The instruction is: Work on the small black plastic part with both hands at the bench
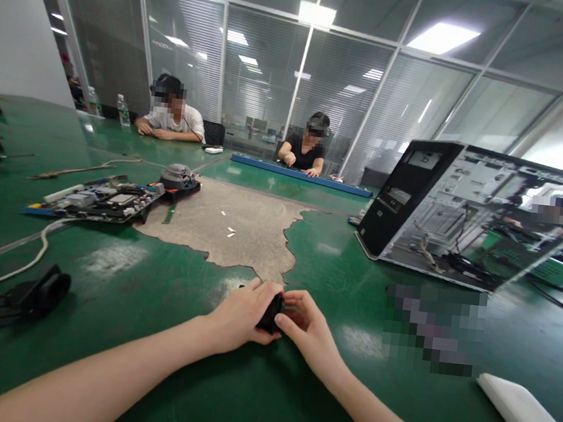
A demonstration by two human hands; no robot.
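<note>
A small black part (269, 313) is between my two hands, just above the green tabletop near the middle of the view. My left hand (243, 311) wraps over it from the left, with the thumb underneath. From the right, my right hand (308, 324) pinches its near edge between thumb and curled fingers. My fingers cover most of the part, so its exact kind does not show. Ahead of my hands lies a bare brown patch (239, 227) in the table's surface, with a few white scraps on it.
A motherboard (112, 198) and a round cooler (179, 177) stand at the left back. A black plastic bracket (46, 294) and a white cable (42, 249) lie left. At right are an open computer case (413, 205) and a white block (528, 421). Two people (178, 119) sit opposite.
</note>
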